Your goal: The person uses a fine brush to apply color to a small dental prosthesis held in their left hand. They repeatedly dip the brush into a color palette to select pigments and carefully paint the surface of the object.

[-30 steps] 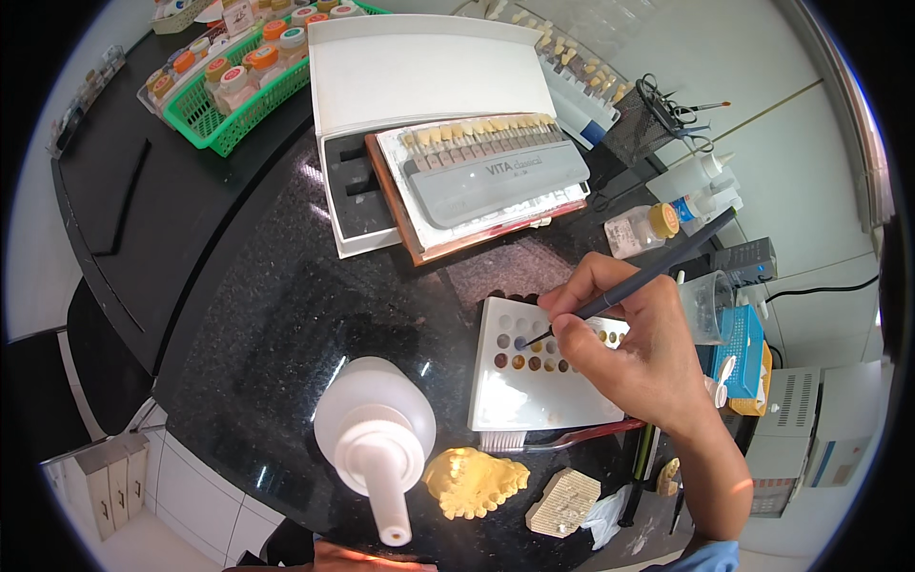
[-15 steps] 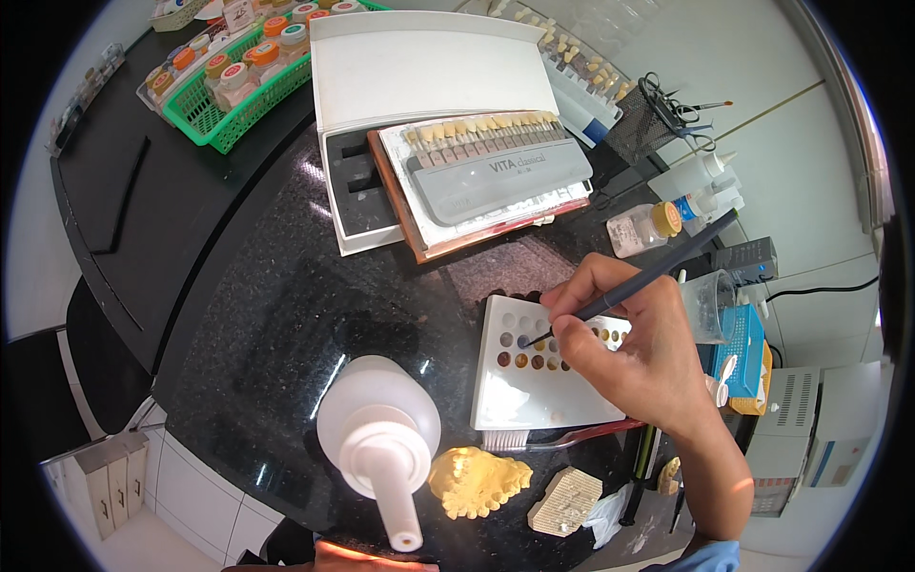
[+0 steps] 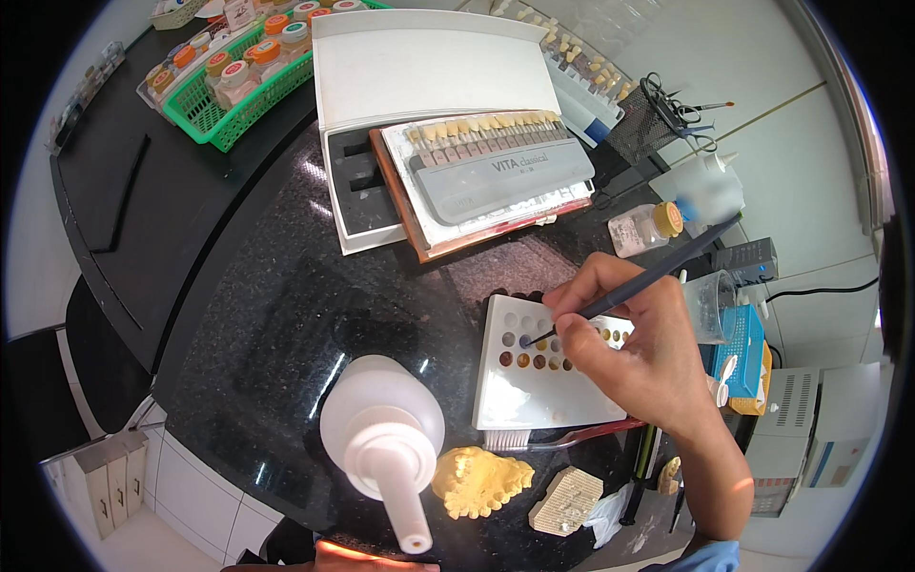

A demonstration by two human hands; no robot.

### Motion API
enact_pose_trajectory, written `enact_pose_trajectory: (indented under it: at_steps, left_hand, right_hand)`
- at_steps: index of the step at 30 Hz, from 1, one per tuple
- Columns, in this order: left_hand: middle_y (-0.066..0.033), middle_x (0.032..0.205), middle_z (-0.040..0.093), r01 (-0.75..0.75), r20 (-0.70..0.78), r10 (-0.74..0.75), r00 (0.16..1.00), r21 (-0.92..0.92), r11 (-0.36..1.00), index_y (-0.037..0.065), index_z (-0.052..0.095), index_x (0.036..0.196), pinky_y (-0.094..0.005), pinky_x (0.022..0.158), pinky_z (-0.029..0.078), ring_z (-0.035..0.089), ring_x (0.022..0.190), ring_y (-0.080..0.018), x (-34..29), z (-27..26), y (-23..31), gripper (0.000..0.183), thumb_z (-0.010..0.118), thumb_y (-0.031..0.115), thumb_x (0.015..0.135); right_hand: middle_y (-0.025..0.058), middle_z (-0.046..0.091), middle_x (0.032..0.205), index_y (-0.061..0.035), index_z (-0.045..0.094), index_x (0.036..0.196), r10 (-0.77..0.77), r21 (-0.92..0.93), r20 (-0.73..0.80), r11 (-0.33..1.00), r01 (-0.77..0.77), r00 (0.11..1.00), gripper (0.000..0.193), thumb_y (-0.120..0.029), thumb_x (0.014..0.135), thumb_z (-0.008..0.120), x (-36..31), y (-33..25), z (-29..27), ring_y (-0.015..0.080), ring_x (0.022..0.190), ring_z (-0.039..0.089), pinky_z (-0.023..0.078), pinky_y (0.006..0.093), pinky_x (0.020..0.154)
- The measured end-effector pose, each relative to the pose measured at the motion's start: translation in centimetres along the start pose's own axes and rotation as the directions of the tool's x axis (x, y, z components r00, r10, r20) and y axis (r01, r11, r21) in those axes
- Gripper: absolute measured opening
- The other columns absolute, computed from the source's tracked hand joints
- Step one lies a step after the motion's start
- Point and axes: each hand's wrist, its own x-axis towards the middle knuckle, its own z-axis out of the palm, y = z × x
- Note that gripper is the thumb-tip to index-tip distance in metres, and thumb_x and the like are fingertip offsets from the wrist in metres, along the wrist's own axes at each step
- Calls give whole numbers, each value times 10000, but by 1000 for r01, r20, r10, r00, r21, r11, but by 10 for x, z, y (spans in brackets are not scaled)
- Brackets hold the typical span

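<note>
My right hand [image 3: 634,348] is closed around a slim dark brush [image 3: 658,272] in a pencil grip. The brush's fine tip meets a blue-grey well of the white palette [image 3: 524,405], whose small round wells hold brown, yellow and grey colours. My fingers cover some of the wells. Only a sunlit strip of my left hand [image 3: 372,561] shows at the lower edge; its fingers cannot be made out. Near it stand a white pump bottle [image 3: 381,415] and a yellow dental cast [image 3: 481,483]. A beige honeycomb block [image 3: 566,501] lies right of the cast.
A toothbrush [image 3: 572,439] lies along the palette's near edge. Behind are a grey tooth shade guide [image 3: 505,181] on an open white box [image 3: 434,71], and a green basket [image 3: 224,133] of jars. At right stand a yellow-capped jar [image 3: 634,232] and a mesh holder [image 3: 639,129] with scissors.
The whole view has shifted very slightly. My right hand and the brush tip stay over the same part of the palette.
</note>
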Motion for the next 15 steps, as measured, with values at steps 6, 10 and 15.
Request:
enact_pose_trajectory:
  at_steps: [6, 10, 15]
  left_hand:
    - [-118, 866, 735, 55, -27, -53, 998, 88, 995, -43, 714, 966, -260, 563, 561, 689, 645, -171, 12, -2, 14, 173, 736, 5, 801]
    - [-114, 869, 739, 167, -3, -168, 986, 103, 981, -23, 722, 969, -255, 605, 576, 709, 676, -160, 14, 0, 18, 173, 724, 12, 800]
    - [-90, 873, 741, 186, 27, -189, 982, 93, 978, 12, 728, 993, -238, 602, 568, 721, 701, -154, 18, 16, 23, 206, 738, 23, 788]
  right_hand:
    - [69, 631, 729, 30, 604, 766, 49, 223, -115, 974, -22, 992, 57, -26, 771, 612, -15, -10, -6, 113, 737, 626, 503, 251, 748]
    - [77, 637, 768, 38, 604, 795, 42, 325, -198, 945, 25, 979, 102, -57, 821, 632, -38, -13, -13, 109, 715, 623, 505, 244, 685]
    - [128, 628, 797, 16, 570, 891, -108, 277, -338, 938, 209, 935, 239, -207, 876, 656, -105, -27, -26, 180, 718, 645, 521, 241, 648]
